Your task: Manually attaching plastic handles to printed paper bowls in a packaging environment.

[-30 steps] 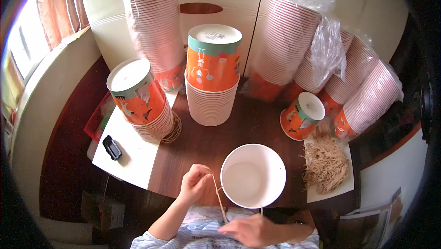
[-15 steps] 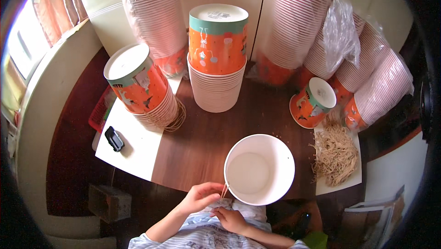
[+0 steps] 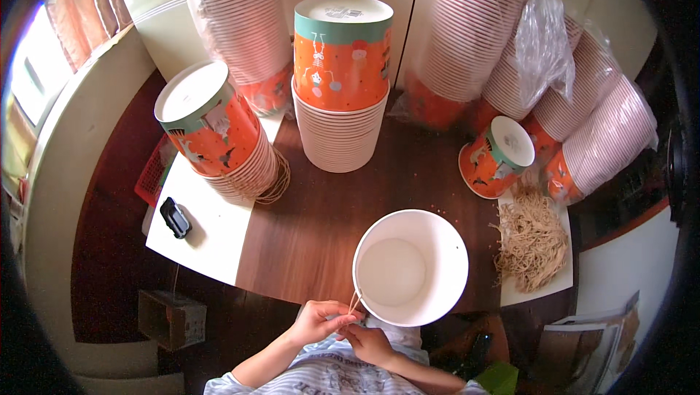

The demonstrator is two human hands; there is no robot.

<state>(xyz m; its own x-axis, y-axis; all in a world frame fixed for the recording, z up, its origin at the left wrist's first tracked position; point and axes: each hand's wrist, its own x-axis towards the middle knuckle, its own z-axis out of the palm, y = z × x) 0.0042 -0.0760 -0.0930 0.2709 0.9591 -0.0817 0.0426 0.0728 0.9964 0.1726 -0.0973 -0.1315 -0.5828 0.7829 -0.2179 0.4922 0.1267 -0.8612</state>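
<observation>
A large white paper bucket point(image 3: 397, 271) stands near the table's front edge, its mouth facing me and its inside bare. From the left of its rim hangs a short loop of tan cord point(image 3: 355, 301). My left hand point(image 3: 318, 323) pinches this cord between thumb and fingertips just below the rim. Close under it, my right hand point(image 3: 370, 345) is closed, its fingertips meeting the lower part of the cord. The cord's ends are hidden among my fingers.
A heap of tan cords point(image 3: 534, 242) lies on a white sheet at right, near a small upside-down orange bucket point(image 3: 496, 158). Nested bucket stacks point(image 3: 341, 89) stand behind; a leaning stack point(image 3: 219, 129) has cords around it. A black plastic piece point(image 3: 176, 218) lies at left. Plastic-wrapped stacks point(image 3: 467, 38) line the back.
My left hand has lowered and its spread fingers have closed on the cord, coming together with my right hand. The bucket stays in about the same place.
</observation>
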